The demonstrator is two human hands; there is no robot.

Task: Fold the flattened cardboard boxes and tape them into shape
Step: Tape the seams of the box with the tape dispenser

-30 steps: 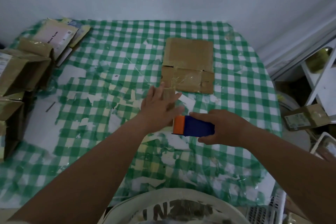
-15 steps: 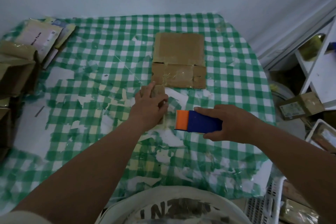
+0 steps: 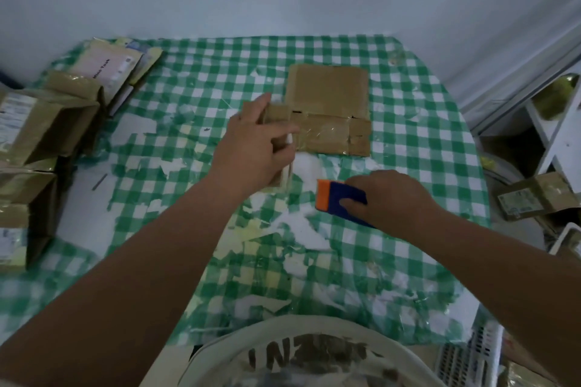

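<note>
I've got the left hand (image 3: 251,148) up near the middle of the worktop (image 3: 408,135), its fingers (image 3: 283,130) curled around a small folded cardboard box (image 3: 278,118), thumb wrapped over the near face. The box sits tilted in the grip, its far end just touching the left edge of the flattened cardboard box (image 3: 328,110) lying at twelve o'clock. That flat one shows a glossy strip of clear tape across its near flaps.

At four o'clock from the left hand, my right hand (image 3: 386,201) grips a blue tape dispenser (image 3: 341,198) with an orange front, fingers clamped over its top; it sits low over the checked green-and-white cloth, near the small box but apart from it. I can't tell whether it touches the cloth.

Over at nine o'clock, assembled cardboard boxes (image 3: 44,126) stack along the worktop edge, with padded mailers (image 3: 110,66) at ten o'clock. Off the worktop at three o'clock lies another taped carton (image 3: 534,198).
</note>
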